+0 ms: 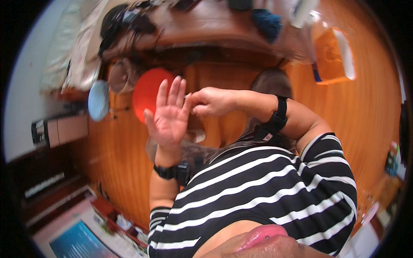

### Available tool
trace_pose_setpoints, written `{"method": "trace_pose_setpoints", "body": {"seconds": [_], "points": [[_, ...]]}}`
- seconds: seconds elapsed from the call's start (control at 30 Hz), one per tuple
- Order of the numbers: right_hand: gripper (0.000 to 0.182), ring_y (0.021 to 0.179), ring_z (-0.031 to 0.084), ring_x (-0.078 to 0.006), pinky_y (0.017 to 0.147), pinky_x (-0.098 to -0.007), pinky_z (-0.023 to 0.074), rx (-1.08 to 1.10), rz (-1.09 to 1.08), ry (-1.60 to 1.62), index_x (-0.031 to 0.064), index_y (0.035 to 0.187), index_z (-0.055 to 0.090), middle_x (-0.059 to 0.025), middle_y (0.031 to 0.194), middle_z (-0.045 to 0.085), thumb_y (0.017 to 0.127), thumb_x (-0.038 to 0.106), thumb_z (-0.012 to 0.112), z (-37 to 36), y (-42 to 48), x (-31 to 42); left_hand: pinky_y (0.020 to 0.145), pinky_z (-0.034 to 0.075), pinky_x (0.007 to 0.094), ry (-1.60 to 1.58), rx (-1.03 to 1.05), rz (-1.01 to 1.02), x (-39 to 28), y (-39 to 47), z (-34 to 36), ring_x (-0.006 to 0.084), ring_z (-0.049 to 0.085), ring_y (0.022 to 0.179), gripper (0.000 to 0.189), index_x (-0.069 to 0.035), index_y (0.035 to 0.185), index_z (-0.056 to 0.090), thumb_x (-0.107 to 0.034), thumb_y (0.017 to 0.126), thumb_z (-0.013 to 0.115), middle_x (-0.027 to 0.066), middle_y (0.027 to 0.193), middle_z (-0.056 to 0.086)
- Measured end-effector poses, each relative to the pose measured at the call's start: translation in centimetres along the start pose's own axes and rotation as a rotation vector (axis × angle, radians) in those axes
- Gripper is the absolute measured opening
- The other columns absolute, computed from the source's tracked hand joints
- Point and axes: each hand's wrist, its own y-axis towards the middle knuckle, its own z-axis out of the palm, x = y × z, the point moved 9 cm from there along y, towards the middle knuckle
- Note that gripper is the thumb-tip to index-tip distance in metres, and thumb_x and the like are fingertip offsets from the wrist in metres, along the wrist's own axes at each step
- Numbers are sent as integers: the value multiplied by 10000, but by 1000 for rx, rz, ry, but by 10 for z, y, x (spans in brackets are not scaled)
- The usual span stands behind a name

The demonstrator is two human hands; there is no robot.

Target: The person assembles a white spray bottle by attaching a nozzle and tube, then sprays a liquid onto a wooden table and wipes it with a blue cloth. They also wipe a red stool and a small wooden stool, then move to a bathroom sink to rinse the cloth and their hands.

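Observation:
My left hand (171,117) is raised palm up, its fingers spread, above a round red stool seat or disc (150,92). My right hand (206,101) comes from the right and pinches the little finger of the left hand near its tip. A tiny bright spot shows at that fingertip; whether it is an object or a glint, I cannot tell. Both forearms wear black straps, one with a small dark box (183,172) by the left wrist. Below the hands are my knees in greyish, sheer-looking fabric.
A brown wooden table (206,25) lies ahead, with a black bag (138,21) and dark blue cloth (266,24) on it. An orange box or bag (334,56) stands to the right. A light blue round seat (98,100) and a transparent round stool (122,75) are at left.

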Motion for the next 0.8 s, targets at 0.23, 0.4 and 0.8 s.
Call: {"method": "trace_pose_setpoints", "body": {"seconds": [0.23, 0.4, 0.8], "points": [[181, 773, 637, -198, 714, -337, 514, -773, 188, -334, 11, 923, 665, -114, 816, 669, 871, 182, 642, -169, -177, 4, 1026, 439, 362, 492, -99, -198, 15, 13, -55, 263, 541, 1219, 461, -1, 1382, 444, -285, 1020, 438, 157, 1325, 554], [399, 816, 644, -237, 750, -345, 525, -1264, 325, -500, -17, 1103, 595, -135, 912, 669, 827, 235, 737, -257, -277, -16, 911, 477, 271, 1039, 15, -201, 48, 79, -28, 151, 571, 1113, 390, -28, 1351, 492, -92, 969, 541, 85, 1270, 593], [780, 903, 644, -228, 773, -321, 535, -1399, -132, -642, 13, 1209, 429, -105, 1022, 643, 680, 349, 894, -371, -223, 52, 1098, 324, 466, 1803, 473, 518, 177, 241, 119, 450, 389, 1294, 739, -17, 1413, 362, -185, 789, 722, 247, 1406, 422]]}}
